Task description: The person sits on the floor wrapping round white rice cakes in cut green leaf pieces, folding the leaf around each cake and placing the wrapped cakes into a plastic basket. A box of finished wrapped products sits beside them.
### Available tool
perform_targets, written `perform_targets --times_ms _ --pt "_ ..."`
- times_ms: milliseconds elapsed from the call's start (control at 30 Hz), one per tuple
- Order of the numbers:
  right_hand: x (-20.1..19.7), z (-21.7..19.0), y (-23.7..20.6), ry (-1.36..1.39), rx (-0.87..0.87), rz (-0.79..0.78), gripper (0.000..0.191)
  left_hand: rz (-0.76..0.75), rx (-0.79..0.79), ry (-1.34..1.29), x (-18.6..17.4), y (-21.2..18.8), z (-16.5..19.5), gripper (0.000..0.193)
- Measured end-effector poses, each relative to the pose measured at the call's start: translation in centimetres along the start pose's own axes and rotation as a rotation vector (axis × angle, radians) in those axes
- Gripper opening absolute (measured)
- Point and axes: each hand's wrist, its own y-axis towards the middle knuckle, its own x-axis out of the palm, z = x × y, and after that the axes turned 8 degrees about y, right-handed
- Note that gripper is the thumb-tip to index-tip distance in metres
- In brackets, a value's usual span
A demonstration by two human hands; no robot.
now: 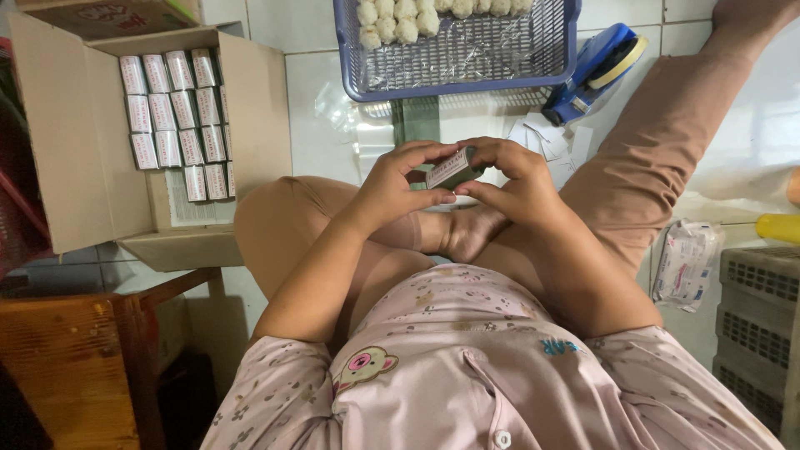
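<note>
Green and white cardboard makes the small rectangular box [450,169] that sits between both hands, in front of the person's body and above the crossed legs. The left hand [392,187] closes around the left end of this small box, the thumb under it and the fingers curled over the top. The right hand [517,179] pinches the right end in the same way, with the fingertips bent down on the upper edge, so both hands have firm hold of the one box and it is tilted a little. Just beyond the hands, on the white tiled floor [312,83], stands a blue plastic basket with a mesh wall [467,62], and some pale round balls [417,17] lie in its far part. Right of the basket a blue tape dispenser with a yellowish roll [596,67] lies on the floor, near the person's right leg in brown trousers. Well to the left an open brown cardboard carton [75,142] holds rows of small white and red packets [171,121] standing close together. Near the right edge a flat white plastic pack [685,262] lies beside a grey plastic crate [762,325], and a wooden stool [71,367] is at the lower left
</note>
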Motion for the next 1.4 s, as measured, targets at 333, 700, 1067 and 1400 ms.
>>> perform_targets --times_ms 333,700,1067,1400 --pt "0.8 -2.0 1.6 -0.080 0.007 -0.046 0.052 0.108 -0.022 0.155 0.1 -1.2 -1.5 0.072" --pt "-2.0 0.6 -0.6 -0.221 0.165 0.058 0.038 0.916 -0.287 0.640 -23.5 -12.0 -13.9 0.067" --pt "-3.1 1.7 -3.0 -0.362 0.286 0.122 0.034 1.021 -1.079 0.830 -29.6 -18.6 -18.9 0.097" --pt "-1.6 12.9 -2.2 -0.686 0.758 0.147 0.051 1.061 -1.166 0.860 -29.5 -18.9 -18.7 0.073"
